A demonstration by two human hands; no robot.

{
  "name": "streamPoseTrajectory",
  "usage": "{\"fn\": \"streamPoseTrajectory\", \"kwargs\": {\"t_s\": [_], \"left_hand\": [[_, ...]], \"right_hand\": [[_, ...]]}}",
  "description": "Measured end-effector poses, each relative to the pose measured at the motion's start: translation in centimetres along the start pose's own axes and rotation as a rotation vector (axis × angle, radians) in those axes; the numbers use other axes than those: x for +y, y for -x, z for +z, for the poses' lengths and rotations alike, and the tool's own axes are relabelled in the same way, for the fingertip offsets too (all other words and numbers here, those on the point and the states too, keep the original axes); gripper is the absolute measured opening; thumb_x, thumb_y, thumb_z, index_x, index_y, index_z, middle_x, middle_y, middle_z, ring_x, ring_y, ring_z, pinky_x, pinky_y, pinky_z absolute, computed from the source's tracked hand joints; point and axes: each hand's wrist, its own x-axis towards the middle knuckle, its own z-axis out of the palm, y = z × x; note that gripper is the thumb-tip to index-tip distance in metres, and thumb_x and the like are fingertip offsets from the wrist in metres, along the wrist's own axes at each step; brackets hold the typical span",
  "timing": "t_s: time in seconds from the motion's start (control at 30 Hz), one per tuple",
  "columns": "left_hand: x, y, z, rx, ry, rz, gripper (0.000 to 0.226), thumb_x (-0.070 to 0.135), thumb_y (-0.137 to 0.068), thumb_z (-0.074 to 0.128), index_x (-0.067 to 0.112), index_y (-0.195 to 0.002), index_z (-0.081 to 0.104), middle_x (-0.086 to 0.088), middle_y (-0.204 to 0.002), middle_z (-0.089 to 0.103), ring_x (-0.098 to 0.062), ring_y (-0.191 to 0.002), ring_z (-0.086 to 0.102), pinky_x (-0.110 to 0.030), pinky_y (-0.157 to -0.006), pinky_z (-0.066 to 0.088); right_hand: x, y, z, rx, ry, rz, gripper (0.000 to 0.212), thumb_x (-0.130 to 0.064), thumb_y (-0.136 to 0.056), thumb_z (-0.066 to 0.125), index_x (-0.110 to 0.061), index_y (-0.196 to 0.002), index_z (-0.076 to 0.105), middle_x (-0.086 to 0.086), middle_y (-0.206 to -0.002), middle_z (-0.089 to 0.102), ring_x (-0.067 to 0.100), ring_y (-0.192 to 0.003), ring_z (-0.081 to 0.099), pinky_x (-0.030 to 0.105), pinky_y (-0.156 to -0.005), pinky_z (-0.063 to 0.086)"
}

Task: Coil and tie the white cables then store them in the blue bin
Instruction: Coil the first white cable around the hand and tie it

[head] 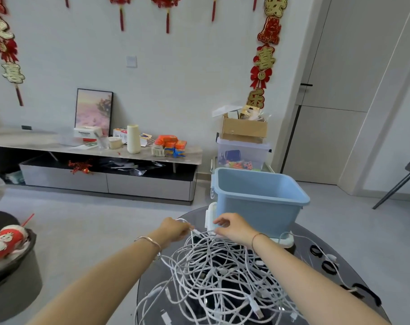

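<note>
Both hands (200,228) pinch white cables (218,277) beneath them.

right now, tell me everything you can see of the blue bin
The blue bin is pale blue, plastic by the look, squarish with a rolled rim. It stands upright and open on a white base at the far side of the dark table, nothing visible inside. The right hand, pinching a cable, is just in front; contact unclear.

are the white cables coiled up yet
No, the white cables lie in a loose tangled heap on the table, and the left hand and right hand each pinch a strand.
</note>
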Motion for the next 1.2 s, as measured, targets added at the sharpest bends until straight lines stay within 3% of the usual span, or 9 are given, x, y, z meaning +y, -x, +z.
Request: {"fn": "streamPoseTrajectory", "kwargs": {"t_s": [0.2,0.3,0.4,0.57,0.7,0.87,0.97,1.07,1.2], "left_hand": [[7.1,3.4,-0.5,-0.168,0.317,0.279,0.021,0.012,-0.087,0.066,0.012,-0.108,0.066,-0.005,-0.096,0.071,-0.012,-0.088,0.068,-0.016,-0.073,0.054],[12.6,5.8,-1.8,-0.149,0.388,0.442,0.018,0.013,-0.087,0.066,0.013,-0.105,0.065,-0.004,-0.093,0.070,-0.014,-0.091,0.068,-0.018,-0.076,0.055],[17.0,7.8,-3.0,-0.084,0.474,0.581,0.021,0.013,-0.085,0.069,0.011,-0.105,0.062,-0.007,-0.093,0.067,-0.019,-0.090,0.067,-0.019,-0.070,0.056],[23.5,11.2,-4.4,-0.160,0.660,0.726,0.019,0.029,-0.096,0.051,0.024,-0.112,0.060,0.009,-0.102,0.072,-0.008,-0.088,0.071,-0.020,-0.072,0.056],[27.2,14.2,-4.0,-0.373,0.538,0.716,0.033,0.041,-0.099,0.039,0.023,-0.121,0.056,0.007,-0.104,0.073,-0.011,-0.093,0.070,-0.022,-0.074,0.057],[30.0,15.6,-3.0,-0.149,0.554,0.858,0.031,0.040,-0.097,0.044,0.017,-0.093,0.063,0.006,-0.061,0.061,-0.007,-0.055,0.058,-0.019,-0.055,0.047],[31.4,15.3,-2.1,-0.050,0.484,0.925,0.034,0.047,-0.092,0.048,0.016,-0.103,0.059,0.002,-0.086,0.059,-0.010,-0.077,0.057,-0.025,-0.070,0.046],[32.4,16.1,0.0,-0.250,0.431,0.853,0.046,0.053,-0.093,0.040,0.016,-0.115,0.057,0.001,-0.108,0.065,-0.018,-0.100,0.063,-0.033,-0.086,0.051],[33.0,17.5,2.0,-0.552,0.586,0.820,0.043,0.042,-0.101,0.029,0.012,-0.098,0.058,0.005,-0.054,0.047,-0.011,-0.054,0.055,-0.029,-0.075,0.051]], "right_hand": [[-3.4,0.1,-1.9,-0.086,-0.071,-0.186,0.039,-0.022,-0.086,0.067,-0.021,-0.124,0.057,-0.007,-0.130,0.053,0.003,-0.122,0.043,0.020,-0.104,0.030],[-7.0,0.7,-3.9,-0.057,-0.255,-0.312,0.016,-0.022,-0.090,0.063,-0.012,-0.100,0.070,-0.004,-0.102,0.069,-0.003,-0.094,0.059,0.013,-0.089,0.042],[-11.0,1.4,-6.4,0.095,-0.412,-0.443,0.021,-0.015,-0.097,0.051,-0.013,-0.085,0.069,0.000,-0.084,0.071,0.000,-0.079,0.064,0.015,-0.080,0.047],[-16.2,3.8,-13.7,0.297,-0.712,-0.502,0.025,-0.016,-0.100,0.043,-0.012,-0.090,0.066,0.002,-0.075,0.073,0.014,-0.069,0.070,0.024,-0.071,0.058],[-19.2,6.4,-19.4,0.463,-0.694,-0.597,0.026,-0.021,-0.101,0.041,-0.014,-0.094,0.066,-0.003,-0.060,0.066,0.009,-0.051,0.062,0.025,-0.059,0.055],[-20.6,8.7,-26.0,0.558,-0.658,-0.638,0.027,-0.024,-0.101,0.041,-0.013,-0.100,0.066,-0.005,-0.052,0.046,0.008,-0.041,0.036,0.020,-0.043,0.033],[-21.0,10.2,-28.4,0.487,-0.594,-0.651,0.028,-0.024,-0.101,0.041,-0.011,-0.105,0.066,-0.004,-0.053,0.039,0.008,-0.041,0.030,0.019,-0.042,0.028],[-20.7,11.4,-29.9,0.457,-0.513,-0.617,0.029,-0.024,-0.101,0.041,-0.009,-0.109,0.065,-0.002,-0.055,0.039,0.008,-0.041,0.030,0.017,-0.041,0.029],[-18.8,12.0,-30.6,0.417,-0.428,-0.493,0.029,-0.025,-0.101,0.043,-0.009,-0.109,0.066,-0.004,-0.053,0.039,0.008,-0.039,0.030,0.016,-0.039,0.030]]}}
